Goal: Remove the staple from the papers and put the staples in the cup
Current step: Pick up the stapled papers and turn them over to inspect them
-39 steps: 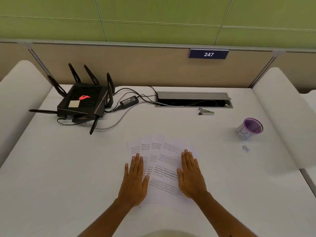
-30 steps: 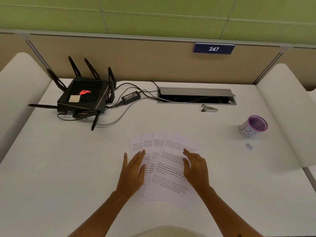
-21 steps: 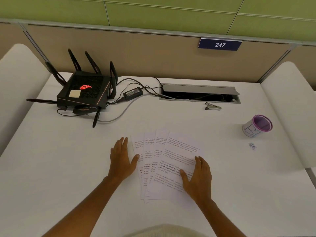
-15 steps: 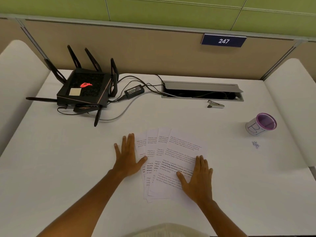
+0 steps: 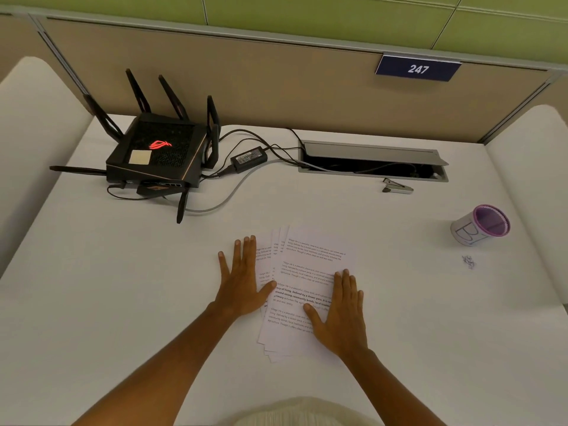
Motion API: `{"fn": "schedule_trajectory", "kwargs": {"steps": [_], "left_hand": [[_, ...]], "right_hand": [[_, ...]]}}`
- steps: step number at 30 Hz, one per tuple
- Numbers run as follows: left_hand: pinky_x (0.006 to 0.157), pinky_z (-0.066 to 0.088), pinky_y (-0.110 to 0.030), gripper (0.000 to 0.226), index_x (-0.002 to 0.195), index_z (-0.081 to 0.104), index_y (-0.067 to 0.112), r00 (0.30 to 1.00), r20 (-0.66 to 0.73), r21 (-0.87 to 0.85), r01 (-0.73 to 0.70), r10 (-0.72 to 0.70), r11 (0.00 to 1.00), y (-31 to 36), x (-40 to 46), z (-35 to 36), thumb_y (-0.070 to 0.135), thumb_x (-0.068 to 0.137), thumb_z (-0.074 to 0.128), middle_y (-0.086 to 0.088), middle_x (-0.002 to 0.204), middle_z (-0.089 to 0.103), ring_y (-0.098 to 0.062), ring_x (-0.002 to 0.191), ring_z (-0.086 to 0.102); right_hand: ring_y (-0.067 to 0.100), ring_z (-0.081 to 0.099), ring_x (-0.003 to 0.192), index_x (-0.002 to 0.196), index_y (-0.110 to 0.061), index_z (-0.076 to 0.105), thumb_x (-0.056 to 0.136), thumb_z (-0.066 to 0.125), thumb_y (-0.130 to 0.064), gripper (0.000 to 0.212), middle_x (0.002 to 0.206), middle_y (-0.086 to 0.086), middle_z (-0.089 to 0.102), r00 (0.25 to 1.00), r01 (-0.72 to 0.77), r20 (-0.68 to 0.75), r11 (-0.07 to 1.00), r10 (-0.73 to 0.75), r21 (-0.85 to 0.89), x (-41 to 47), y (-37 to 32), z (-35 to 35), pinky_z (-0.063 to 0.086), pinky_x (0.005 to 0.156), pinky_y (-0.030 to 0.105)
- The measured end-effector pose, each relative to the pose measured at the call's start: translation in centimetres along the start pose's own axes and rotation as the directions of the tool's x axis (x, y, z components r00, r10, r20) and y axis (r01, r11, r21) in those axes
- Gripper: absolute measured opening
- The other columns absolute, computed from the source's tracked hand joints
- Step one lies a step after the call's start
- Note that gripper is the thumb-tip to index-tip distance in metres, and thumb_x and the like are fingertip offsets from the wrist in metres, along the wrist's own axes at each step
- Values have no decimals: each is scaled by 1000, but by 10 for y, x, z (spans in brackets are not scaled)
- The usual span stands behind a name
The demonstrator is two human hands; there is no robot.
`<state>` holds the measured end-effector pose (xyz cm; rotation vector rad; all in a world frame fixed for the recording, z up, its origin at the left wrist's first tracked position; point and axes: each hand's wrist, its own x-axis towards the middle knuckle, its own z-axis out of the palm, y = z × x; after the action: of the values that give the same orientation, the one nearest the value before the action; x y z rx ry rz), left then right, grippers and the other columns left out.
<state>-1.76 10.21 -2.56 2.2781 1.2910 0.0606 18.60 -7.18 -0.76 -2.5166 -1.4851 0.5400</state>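
Note:
Several printed papers [image 5: 310,272] lie overlapped in a loose stack at the middle of the white desk [image 5: 123,287]. My left hand [image 5: 242,279] lies flat against the stack's left edge, fingers apart. On the stack's lower right part rests my right hand [image 5: 341,312], flat, palm down. A white cup [image 5: 479,226] with a purple rim lies tipped at the far right, its mouth facing me. A small pile of staples [image 5: 468,261] sits on the desk just in front of it. A metal staple remover [image 5: 397,187] lies by the cable slot. No staple shows on the papers.
A black router [image 5: 159,158] with antennas stands at the back left, its power brick [image 5: 249,157] and cables trailing to an open cable slot [image 5: 372,162]. A beige partition with a "247" sign [image 5: 418,69] closes the back. White padded dividers flank both sides.
The fanned papers have been pushed together into a narrower stack. My left hand slid to the stack's left edge and pushed right. My right hand shifted down onto the lower right of the sheets.

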Motion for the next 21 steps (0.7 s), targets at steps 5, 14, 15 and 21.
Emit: {"fn": "schedule_trajectory", "kwargs": {"steps": [5,14,15,21], "left_hand": [[123,-22,-61,119,159,-29,23,1000,3,-71,-16,16,997,0,2,-2,76,87,50,2,173,-23,-26,160,-21],[123,-21,-61,117,159,-29,27,999,-38,-206,16,-24,978,5,0,-12,71,89,54,0,175,-9,-27,162,-9],[123,-20,-62,119,159,-30,27,999,-39,-219,18,-27,976,4,1,-12,70,89,56,-1,175,-8,-27,162,-7],[121,-25,-57,126,157,-29,38,985,-133,-462,37,-110,886,15,2,-17,47,88,76,-5,169,29,-28,156,30]], "right_hand": [[25,-10,161,164,-10,-6,90,35,-81,111,174,7,-11,1000,25,19,1000,-25,-6,5,-7,5,0,130,54],[23,-12,161,164,-11,-9,92,36,-77,108,174,5,-12,987,149,56,989,-148,-9,9,-15,9,-2,130,52],[23,-12,161,164,-10,-9,92,37,-77,108,174,6,-12,985,162,60,987,-160,-21,9,-14,9,-2,130,53],[23,-13,161,164,-11,-9,93,35,-78,107,174,4,-13,981,184,63,982,-181,-41,9,-11,12,-2,130,56]]}}
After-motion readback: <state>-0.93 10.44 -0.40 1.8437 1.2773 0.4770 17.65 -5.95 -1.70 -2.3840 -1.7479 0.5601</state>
